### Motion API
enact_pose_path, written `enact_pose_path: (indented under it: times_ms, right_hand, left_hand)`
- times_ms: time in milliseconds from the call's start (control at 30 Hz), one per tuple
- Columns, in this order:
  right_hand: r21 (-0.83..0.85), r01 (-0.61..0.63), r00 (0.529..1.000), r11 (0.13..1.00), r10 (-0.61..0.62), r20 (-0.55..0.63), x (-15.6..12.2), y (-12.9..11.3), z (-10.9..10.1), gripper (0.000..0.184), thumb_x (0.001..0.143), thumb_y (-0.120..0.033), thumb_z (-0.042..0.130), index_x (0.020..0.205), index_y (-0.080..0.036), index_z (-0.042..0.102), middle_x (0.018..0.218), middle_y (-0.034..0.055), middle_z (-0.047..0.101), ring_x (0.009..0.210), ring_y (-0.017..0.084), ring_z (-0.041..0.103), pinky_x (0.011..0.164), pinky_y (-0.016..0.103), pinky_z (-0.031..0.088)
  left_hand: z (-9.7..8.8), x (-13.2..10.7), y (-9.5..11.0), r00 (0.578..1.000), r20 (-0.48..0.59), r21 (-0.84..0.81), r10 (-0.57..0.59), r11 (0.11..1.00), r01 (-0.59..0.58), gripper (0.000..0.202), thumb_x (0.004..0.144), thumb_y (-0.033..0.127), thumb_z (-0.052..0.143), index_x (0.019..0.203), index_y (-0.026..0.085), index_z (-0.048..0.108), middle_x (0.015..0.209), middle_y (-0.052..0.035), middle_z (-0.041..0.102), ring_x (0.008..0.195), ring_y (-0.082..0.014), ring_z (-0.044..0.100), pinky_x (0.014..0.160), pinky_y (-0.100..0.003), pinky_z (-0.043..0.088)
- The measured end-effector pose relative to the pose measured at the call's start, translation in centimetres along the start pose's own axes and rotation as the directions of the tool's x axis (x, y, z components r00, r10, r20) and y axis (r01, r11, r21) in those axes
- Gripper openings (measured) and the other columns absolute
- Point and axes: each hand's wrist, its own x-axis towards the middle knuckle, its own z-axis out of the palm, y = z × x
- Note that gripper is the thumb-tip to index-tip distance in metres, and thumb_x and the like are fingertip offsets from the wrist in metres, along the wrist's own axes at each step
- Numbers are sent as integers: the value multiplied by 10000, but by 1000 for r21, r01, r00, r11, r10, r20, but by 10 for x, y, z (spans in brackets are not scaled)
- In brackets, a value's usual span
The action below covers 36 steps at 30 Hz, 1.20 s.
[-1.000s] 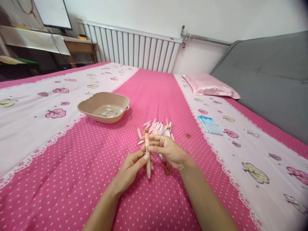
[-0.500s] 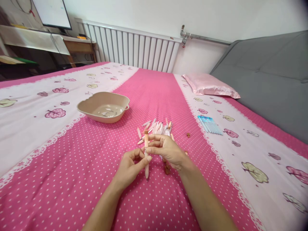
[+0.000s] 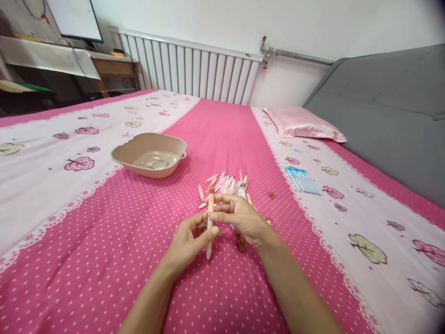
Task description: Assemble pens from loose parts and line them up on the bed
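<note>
Both hands hold one pen (image 3: pixel 211 204) with a pale barrel, a peach upper part and a brown top end, its pointed end down. My left hand (image 3: pixel 189 239) pinches the lower barrel between thumb and fingers. Higher up, my right hand (image 3: pixel 238 215) grips the peach part, thumb in front and fingers behind. Just beyond the hands lies a loose pile of pink and white pen parts (image 3: pixel 227 184). Small brown pieces (image 3: pixel 241 243) lie beside my right wrist, partly hidden by it.
A beige basin (image 3: pixel 149 169) with small whitish pieces inside stands on the bed at left. A row of blue-topped pens (image 3: pixel 303 181) lies at right, near a lone brown piece (image 3: pixel 271 195). Farther back are a pink pillow (image 3: pixel 304 124), a grey headboard (image 3: pixel 382 102) and a radiator (image 3: pixel 187 65).
The pen's lower tip has swung slightly to the left, and the pen looks a little more tilted. Both hands keep nearly the same place and grip.
</note>
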Motion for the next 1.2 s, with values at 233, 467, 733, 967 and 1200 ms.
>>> enact_pose_path:
  times_ms: [233, 467, 733, 967, 1200]
  right_hand:
    - [30, 15, 1000, 999, -16, 10, 1, 0, -3, 460, 618, -211, 782, 1041, -175, 605, 852, 27, 668, 779, 125, 638, 713, 237, 518]
    - [-26, 20, 999, 999, -21, -44, 0, -4, 0, 477, 585, -245, 800, 1007, -149, 602, 775, 30, 678, 702, 130, 644, 651, 240, 508]
    - [-65, 7, 997, 998, -12, -82, -2, -7, 4, 479, 554, -281, 812, 962, -140, 605, 761, 40, 685, 678, 147, 650, 635, 264, 508]
    - [-140, 20, 994, 990, -34, -104, -3, -7, 8, 476, 580, -311, 796, 979, -145, 597, 731, 28, 672, 663, 144, 641, 661, 283, 510]
    - [-442, 80, 977, 894, -159, -145, -3, -17, -21, 436, 751, -327, 665, 1153, -193, 563, 1166, 93, 597, 1076, 189, 565, 946, 359, 429]
  left_hand:
    - [-2, -3, 3, 997, 53, -34, -48, 998, 50, 297, 853, 384, 508, 798, 146, 676, 680, -49, 673, 609, -141, 594, 660, -264, 459]
    - [-1, 1, 2, 999, 24, -12, -36, 999, 36, 297, 799, 434, 581, 768, 143, 628, 501, -4, 611, 557, -131, 586, 655, -253, 463]
    - [-1, 2, -2, 995, -52, -40, -82, 996, 80, 313, 688, 446, 689, 666, 153, 580, 413, 7, 594, 476, -133, 582, 661, -279, 478]
    - [-1, 3, -2, 995, -66, -2, -79, 997, 79, 320, 683, 441, 695, 676, 136, 600, 440, 3, 611, 397, -91, 523, 572, -239, 451]
    - [-1, 3, -2, 991, -117, -28, -66, 998, 63, 306, 698, 426, 689, 758, 137, 607, 606, -9, 666, 381, -57, 495, 489, -207, 420]
